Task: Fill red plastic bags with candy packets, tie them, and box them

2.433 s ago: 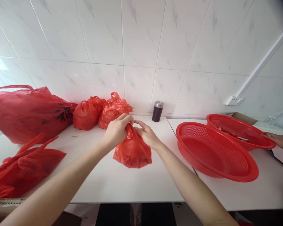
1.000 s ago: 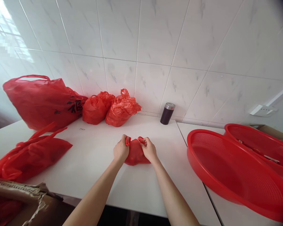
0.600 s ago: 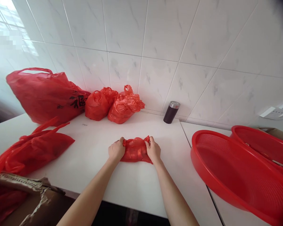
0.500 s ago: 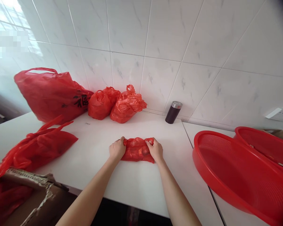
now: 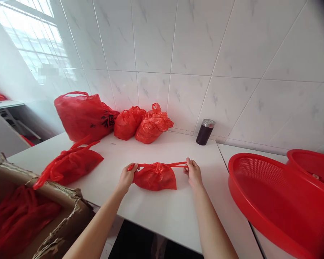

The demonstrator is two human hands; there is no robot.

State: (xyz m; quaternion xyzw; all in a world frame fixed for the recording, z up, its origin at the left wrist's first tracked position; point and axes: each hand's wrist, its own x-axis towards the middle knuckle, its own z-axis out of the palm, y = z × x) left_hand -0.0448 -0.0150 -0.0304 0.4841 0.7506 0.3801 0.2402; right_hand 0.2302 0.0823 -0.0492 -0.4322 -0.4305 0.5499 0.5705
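Note:
A small red plastic bag (image 5: 156, 179) rests on the white table in front of me, its top gathered into a knot at the middle. My left hand (image 5: 126, 177) grips one twisted handle, and my right hand (image 5: 193, 172) pinches the other. Both handles are stretched taut sideways between my hands. What the bag contains cannot be made out. To the left lies another tied red bag (image 5: 77, 163), with its loose ends sticking up, touching neither hand.
A cardboard box (image 5: 70, 212) with torn edges holds red bags at the lower left. A large red bag (image 5: 83, 117) and smaller tied bags (image 5: 153, 126) stand by the tiled wall, near a dark flask (image 5: 204, 133). Red plastic baskets (image 5: 272, 194) occupy the right.
My hands have moved apart, from holding the bag's bunched top to pulling its two handles outward. A knot now shows at the bag's top. The view has turned to the left.

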